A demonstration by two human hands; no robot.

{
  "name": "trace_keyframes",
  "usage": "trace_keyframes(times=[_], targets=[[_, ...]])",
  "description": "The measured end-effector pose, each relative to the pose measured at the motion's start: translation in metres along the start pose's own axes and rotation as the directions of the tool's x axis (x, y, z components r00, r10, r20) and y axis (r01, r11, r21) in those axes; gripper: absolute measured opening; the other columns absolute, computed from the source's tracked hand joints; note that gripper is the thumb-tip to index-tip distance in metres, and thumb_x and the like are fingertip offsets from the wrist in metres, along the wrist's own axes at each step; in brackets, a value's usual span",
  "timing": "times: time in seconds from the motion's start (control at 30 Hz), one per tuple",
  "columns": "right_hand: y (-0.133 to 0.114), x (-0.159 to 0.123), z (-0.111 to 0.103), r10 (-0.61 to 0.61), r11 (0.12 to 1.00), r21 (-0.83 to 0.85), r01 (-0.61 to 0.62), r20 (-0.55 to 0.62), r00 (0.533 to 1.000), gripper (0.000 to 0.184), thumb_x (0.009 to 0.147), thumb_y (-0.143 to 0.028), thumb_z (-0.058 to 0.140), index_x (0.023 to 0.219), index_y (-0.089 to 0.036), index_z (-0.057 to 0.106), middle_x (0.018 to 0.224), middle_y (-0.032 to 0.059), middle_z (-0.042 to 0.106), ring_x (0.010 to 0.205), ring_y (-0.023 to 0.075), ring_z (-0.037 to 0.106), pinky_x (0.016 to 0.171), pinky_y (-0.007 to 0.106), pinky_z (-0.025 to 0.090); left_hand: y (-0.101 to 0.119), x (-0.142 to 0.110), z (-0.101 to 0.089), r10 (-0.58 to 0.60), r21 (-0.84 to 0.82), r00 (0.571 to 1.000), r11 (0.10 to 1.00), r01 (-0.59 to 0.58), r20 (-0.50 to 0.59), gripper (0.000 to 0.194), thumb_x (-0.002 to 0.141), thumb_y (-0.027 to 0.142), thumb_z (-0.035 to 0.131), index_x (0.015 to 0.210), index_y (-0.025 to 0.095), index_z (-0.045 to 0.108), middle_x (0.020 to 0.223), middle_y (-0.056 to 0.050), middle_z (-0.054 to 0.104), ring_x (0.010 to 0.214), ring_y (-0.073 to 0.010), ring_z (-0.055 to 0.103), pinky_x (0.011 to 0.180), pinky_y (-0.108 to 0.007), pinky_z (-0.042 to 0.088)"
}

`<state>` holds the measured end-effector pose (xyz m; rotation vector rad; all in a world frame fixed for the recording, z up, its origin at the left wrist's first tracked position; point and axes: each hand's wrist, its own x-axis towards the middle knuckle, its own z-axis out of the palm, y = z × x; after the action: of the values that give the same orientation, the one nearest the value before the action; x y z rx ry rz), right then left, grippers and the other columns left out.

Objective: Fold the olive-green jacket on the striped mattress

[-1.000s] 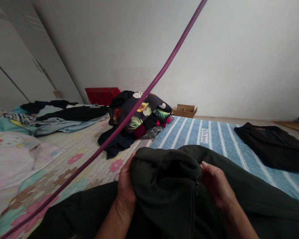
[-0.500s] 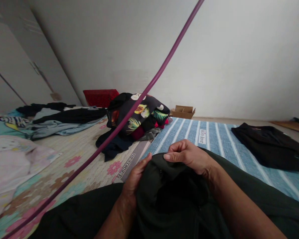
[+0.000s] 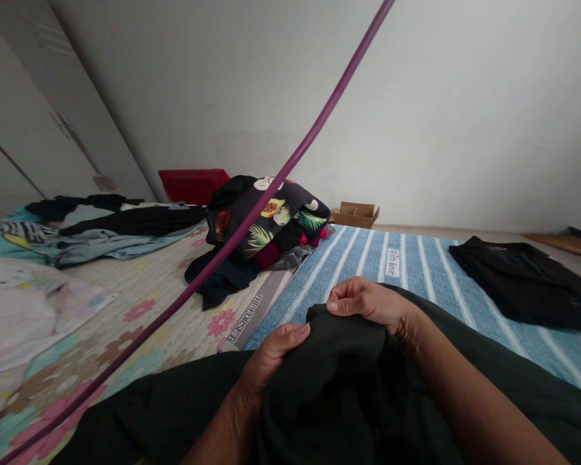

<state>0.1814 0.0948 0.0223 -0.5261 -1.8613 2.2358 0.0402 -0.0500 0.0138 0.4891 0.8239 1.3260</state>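
Note:
A dark green garment [image 3: 334, 361] is bunched up in front of me, its exact kind hidden by the folds. My left hand [image 3: 275, 355] grips its left side, thumb on top and the other fingers out of sight beneath the cloth. At the upper edge, my right hand [image 3: 368, 302] pinches the fabric between thumb and fingers. Dark cloth of the same tone spreads over my legs on both sides.
A purple hose-like strand [image 3: 213, 258] slants across the view. Ahead lie a heap of clothes [image 3: 271, 219], a red box [image 3: 193, 186] and a small cardboard box [image 3: 356, 215]. A folded black garment [image 3: 523, 278] rests on the blue striped mat [image 3: 314, 284]; more clothes [image 3: 126, 226] lie left.
The garment's upper edge has folded over, so its dark opening no longer shows. My left thumb has moved slightly right and down, while my right hand keeps its pinch.

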Motion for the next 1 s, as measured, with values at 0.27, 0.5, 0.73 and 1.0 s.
trace_keyframes(times=[0.27,0.5,0.73,1.0], targets=[[-0.012,-0.033,0.012,-0.432,0.658,-0.681,0.321,0.008,0.902,0.058,0.068,-0.046,0.071,0.120,-0.025,0.055,0.112,0.0052,0.055,0.096,0.0192,0.054,0.081,0.030,0.043,0.005,0.009,-0.002,-0.020,-0.052,1.000,0.998,0.020,0.003,0.028,0.081,0.025,0.058,0.101,0.006,0.064,0.082,-0.011,0.070,0.075,-0.0219,0.067,0.069,-0.028,0.051],[-0.005,-0.038,0.016,-0.469,0.480,-0.842,0.247,-0.009,0.883,0.015,0.084,-0.023,0.052,0.076,-0.017,0.063,0.069,0.0002,0.058,0.066,0.0123,0.054,0.061,0.023,0.039,0.004,0.010,-0.001,0.028,0.026,1.000,0.999,-0.028,0.006,0.030,0.080,0.025,0.061,0.104,0.008,0.063,0.086,-0.011,0.070,0.078,-0.0219,0.067,0.075,-0.029,0.051],[-0.009,-0.036,0.003,-0.520,0.605,-0.782,0.151,-0.244,0.819,0.015,0.081,-0.025,0.051,0.069,-0.017,0.058,0.059,-0.0031,0.052,0.057,0.0110,0.048,0.054,0.023,0.034,0.012,-0.011,-0.014,-0.021,0.326,0.996,0.945,-0.008,0.085,0.033,0.070,0.017,0.070,0.102,0.012,0.065,0.087,-0.010,0.070,0.074,-0.0201,0.066,0.069,-0.028,0.050],[-0.002,-0.019,0.002,-0.602,0.685,-0.710,0.164,-0.425,0.676,0.019,0.079,-0.030,0.052,0.069,-0.017,0.060,0.061,-0.0010,0.056,0.058,0.0125,0.048,0.054,0.024,0.034,0.003,-0.024,-0.017,-0.053,0.265,0.993,0.964,0.023,0.106,0.027,0.063,0.011,0.068,0.090,0.014,0.068,0.077,-0.007,0.069,0.069,-0.0200,0.065,0.068,-0.030,0.049]])
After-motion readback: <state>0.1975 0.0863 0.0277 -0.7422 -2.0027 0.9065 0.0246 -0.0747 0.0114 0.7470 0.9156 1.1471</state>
